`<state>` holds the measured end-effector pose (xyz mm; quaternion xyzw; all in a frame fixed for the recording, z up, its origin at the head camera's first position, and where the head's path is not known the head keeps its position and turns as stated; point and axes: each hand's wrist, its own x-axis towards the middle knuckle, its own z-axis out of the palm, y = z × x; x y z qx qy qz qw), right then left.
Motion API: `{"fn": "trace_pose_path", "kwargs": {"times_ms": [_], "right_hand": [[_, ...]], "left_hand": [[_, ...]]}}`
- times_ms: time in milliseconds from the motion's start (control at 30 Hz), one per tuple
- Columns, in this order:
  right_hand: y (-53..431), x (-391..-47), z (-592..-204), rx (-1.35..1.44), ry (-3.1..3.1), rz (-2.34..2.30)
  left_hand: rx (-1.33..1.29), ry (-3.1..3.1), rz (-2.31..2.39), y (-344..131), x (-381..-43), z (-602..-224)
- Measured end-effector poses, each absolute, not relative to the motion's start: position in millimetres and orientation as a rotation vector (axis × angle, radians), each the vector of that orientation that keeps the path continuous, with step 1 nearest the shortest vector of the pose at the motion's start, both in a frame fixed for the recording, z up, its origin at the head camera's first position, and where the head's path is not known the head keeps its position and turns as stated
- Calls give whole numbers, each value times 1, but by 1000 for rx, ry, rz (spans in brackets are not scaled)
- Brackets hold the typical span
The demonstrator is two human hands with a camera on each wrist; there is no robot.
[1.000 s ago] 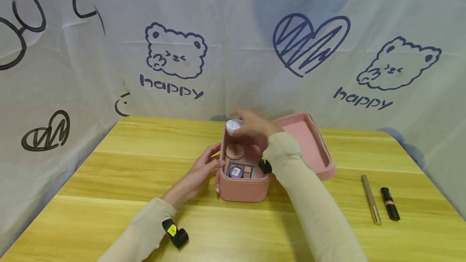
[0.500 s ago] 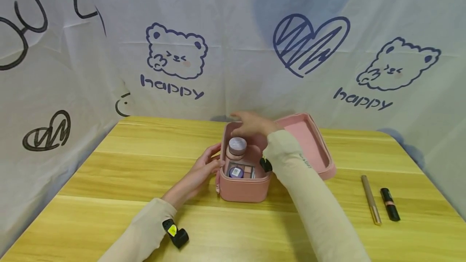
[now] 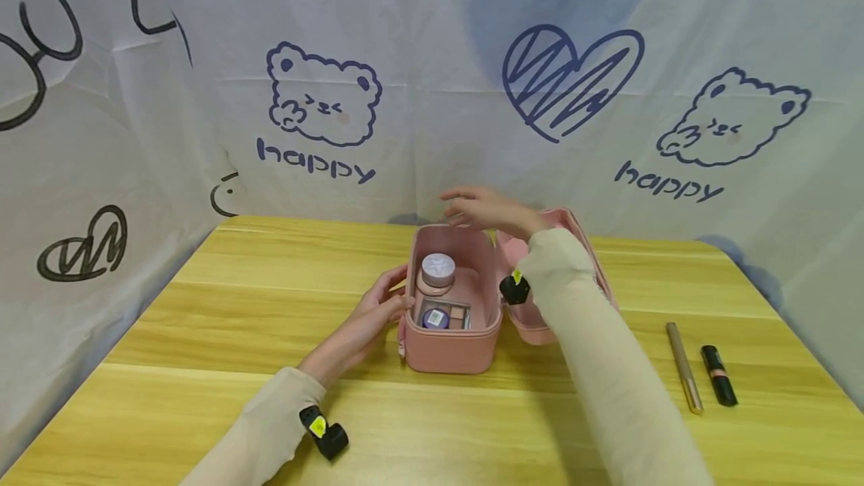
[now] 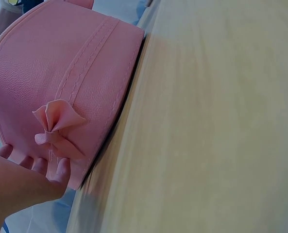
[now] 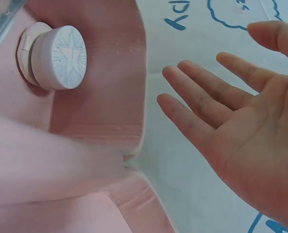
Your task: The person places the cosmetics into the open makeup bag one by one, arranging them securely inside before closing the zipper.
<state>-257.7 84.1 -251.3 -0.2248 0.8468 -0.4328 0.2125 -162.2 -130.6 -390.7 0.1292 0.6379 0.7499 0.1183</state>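
A pink cosmetic case (image 3: 451, 352) stands on the table with its lid (image 3: 538, 331) swung out to the right. My left hand (image 3: 364, 321) rests against the case's left side; in the left wrist view its fingertips touch the wall beside a pink bow (image 4: 59, 126). Above the back rim my right hand (image 3: 489, 210) hovers with fingers spread, holding nothing. Inside, a round lilac jar (image 5: 68, 58) with a star on its lid sits on a flat round compact (image 3: 432, 290). Nearer the front lie an eyeshadow palette (image 3: 459, 313) and a small purple pot (image 3: 435, 319) with a white label.
To the right on the wooden table (image 3: 236, 306) lie a slim gold-brown pen-like tube (image 3: 685, 367) and a black lipstick-like tube (image 3: 718, 376). A white cloth (image 3: 432, 133) with drawn bears and hearts hangs behind the table.
My right hand has let go of the lilac jar, leaving it on the compact, and has moved up and right out of the case. My left hand stays at the case's side.
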Motion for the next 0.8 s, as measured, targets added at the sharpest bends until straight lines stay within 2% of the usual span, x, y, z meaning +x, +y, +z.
{"fn": "trace_pose_path", "kwargs": {"times_ms": [367, 800], "right_hand": [[93, -252, -232, -580, 2376, -1176], [106, -235, -195, -767, 2608, -874]], "left_hand": [[381, 1871, 2187, -130, -163, -391], [375, 1871, 2182, -130, -163, -390]]}}
